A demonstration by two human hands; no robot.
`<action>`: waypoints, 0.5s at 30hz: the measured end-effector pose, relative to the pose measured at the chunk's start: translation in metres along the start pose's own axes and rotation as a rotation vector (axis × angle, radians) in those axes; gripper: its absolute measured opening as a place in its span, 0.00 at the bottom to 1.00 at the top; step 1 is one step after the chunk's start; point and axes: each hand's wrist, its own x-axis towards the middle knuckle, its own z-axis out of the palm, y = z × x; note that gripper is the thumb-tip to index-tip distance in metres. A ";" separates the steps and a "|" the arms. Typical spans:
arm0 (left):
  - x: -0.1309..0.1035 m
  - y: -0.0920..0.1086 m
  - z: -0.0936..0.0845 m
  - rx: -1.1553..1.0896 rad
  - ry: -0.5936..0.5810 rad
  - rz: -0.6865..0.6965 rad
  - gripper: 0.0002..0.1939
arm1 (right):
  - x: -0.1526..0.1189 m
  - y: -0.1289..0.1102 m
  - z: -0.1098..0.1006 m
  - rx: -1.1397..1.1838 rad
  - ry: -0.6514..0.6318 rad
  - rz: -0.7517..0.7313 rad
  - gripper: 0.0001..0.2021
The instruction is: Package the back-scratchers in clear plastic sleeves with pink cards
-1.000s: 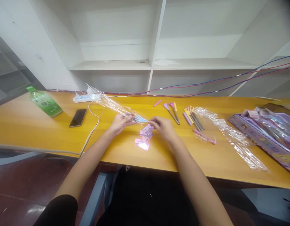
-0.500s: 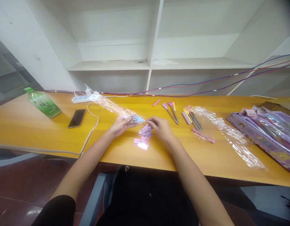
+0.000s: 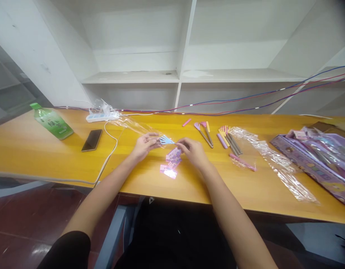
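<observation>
A light blue hand-shaped piece is between my two hands, above the table. My right hand pinches it at its narrow end. My left hand is closed on a long clear plastic sleeve, which runs up and left over a white power strip; its mouth is by the blue fingers. Below lie small purple and pink cards. To the right are purple and pink hand-shaped pieces on metal rods, and a bunch of yellow and pink ones.
A green bottle and a dark phone are on the left. Flat clear sleeves and a purple bag full of wrapped items lie on the right. Cables run along the back and down the table.
The clear sleeve has shifted slightly and its shape has loosened near the power strip. My left hand has moved a little up. My right hand has barely moved.
</observation>
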 end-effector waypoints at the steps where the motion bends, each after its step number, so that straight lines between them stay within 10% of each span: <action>1: 0.001 0.000 -0.001 -0.019 0.016 -0.011 0.23 | 0.000 0.000 0.000 0.001 0.004 -0.001 0.19; 15: -0.008 0.004 0.007 -0.107 -0.167 -0.111 0.21 | -0.001 0.004 0.004 0.046 0.006 0.028 0.20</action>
